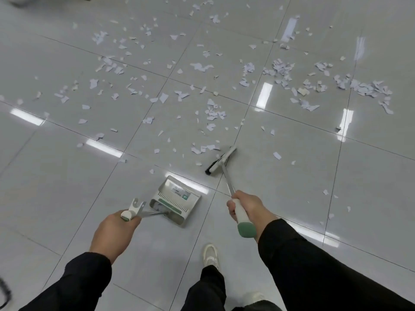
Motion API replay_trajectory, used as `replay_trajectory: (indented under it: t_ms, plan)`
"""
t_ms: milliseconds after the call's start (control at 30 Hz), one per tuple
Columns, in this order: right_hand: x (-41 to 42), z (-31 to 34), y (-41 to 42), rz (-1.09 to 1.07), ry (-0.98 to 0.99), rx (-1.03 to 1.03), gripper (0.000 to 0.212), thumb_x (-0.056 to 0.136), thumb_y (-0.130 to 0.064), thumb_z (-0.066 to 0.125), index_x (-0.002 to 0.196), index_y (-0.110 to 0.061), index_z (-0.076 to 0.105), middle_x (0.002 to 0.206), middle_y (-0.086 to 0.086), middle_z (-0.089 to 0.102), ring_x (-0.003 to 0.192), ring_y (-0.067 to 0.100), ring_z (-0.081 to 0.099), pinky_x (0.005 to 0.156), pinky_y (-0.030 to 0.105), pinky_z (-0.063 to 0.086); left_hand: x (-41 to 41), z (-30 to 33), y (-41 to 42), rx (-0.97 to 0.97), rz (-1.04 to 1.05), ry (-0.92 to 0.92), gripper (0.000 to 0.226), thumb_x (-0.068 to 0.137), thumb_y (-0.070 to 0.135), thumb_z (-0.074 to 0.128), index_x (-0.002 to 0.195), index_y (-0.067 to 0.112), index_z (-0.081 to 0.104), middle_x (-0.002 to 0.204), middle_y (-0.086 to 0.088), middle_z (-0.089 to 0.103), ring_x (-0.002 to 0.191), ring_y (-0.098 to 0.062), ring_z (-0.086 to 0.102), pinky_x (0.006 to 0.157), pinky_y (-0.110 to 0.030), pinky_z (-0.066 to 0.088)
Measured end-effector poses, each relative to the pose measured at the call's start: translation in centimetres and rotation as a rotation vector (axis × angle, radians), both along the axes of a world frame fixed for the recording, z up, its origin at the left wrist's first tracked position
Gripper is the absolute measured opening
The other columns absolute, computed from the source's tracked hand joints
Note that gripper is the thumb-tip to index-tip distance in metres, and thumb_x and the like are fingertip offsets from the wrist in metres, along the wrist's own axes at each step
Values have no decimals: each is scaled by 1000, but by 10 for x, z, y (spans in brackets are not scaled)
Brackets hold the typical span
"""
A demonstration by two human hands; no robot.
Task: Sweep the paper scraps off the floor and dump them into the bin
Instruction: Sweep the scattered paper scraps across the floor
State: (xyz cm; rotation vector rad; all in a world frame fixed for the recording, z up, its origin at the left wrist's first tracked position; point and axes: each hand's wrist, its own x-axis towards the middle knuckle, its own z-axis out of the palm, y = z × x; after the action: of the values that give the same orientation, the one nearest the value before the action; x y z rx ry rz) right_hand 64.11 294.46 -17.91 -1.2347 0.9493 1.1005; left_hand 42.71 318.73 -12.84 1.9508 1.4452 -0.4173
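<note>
Floor (67, 176): glossy pale grey tiles, thin dark grout lines, bright white light reflections. Paper scraps (213, 113): white, a few beige-tan. Dustpan (177, 198): silver-grey with green strip and white label. Broom (221, 161): black bristles, white head, metallic shaft, white grip with sage-green cap. Sleeves (314, 265) and trouser leg (208, 288): black. Shoe (210, 254): off-white.

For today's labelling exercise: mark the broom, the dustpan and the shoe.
broom (221, 161): head view, on its brush head.
dustpan (177, 197): head view, on its metal tray.
shoe (210, 254): head view, on its upper.
</note>
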Motion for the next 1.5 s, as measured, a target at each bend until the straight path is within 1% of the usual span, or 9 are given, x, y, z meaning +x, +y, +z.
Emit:
replay_trajectory:
  t_ms: [133,400,500,700,900,1033,1167,1300,1500]
  plan:
    - [7,22,-57,28,-38,-32,4,92,0,54,95,0,52,65,15,52,37,18,42,36,20,39,28,0,-26,-1,-39,-10,27,94,30,63,74,12,61,63,-8,56,57,-25,47,54,-31,35]
    - [4,68,-306,-97,-97,-205,9,86,9,53,85,3,60,63,17,57,48,23,55,42,23,47,150,-6,-183,-36,-319,-53,26,96,31,61,80,11,64,71,-13,65,70,-31,60,60,-35,44]
    - [9,70,-395,-154,-79,-249,10,84,11,51,87,3,58,67,15,52,41,18,43,37,20,39,192,-12,-244,-23,-387,-41,25,96,34,60,84,13,65,74,-11,66,73,-29,60,64,-36,47]
    - [39,44,-533,-294,-12,-362,8,93,4,49,88,4,54,64,15,51,33,16,43,34,20,40,265,-20,-350,-30,-518,-39,26,97,36,58,77,20,62,69,-6,65,68,-24,59,58,-33,41]
    - [97,8,-595,-311,-20,-439,4,93,4,47,90,3,50,61,13,50,44,20,46,38,23,43,312,-35,-405,-10,-597,-15,26,98,43,55,78,26,60,70,-1,65,68,-22,61,61,-32,45]
    - [130,-16,-575,-323,4,-383,3,94,3,48,95,1,50,77,15,48,44,20,49,39,22,46,327,-34,-407,18,-586,-13,32,98,47,54,77,24,59,68,-1,64,65,-20,59,57,-31,43]
    - [161,-49,-474,-287,51,-266,8,94,4,47,99,1,52,84,16,48,51,22,48,40,24,46,336,-34,-376,21,-518,-1,31,97,49,55,78,26,60,64,-1,62,63,-22,58,57,-31,43]
    - [195,-51,-349,-286,57,-128,12,91,7,43,93,-2,51,78,13,46,48,20,44,41,25,45,342,-29,-331,6,-473,26,23,97,45,57,82,29,64,62,-6,65,65,-27,62,58,-33,47]
    - [252,-39,-264,-236,-11,-48,14,90,3,45,81,-4,53,62,10,48,40,17,41,40,21,40,354,-32,-273,15,-458,64,20,96,40,60,80,28,63,67,-6,67,68,-28,62,60,-35,46]
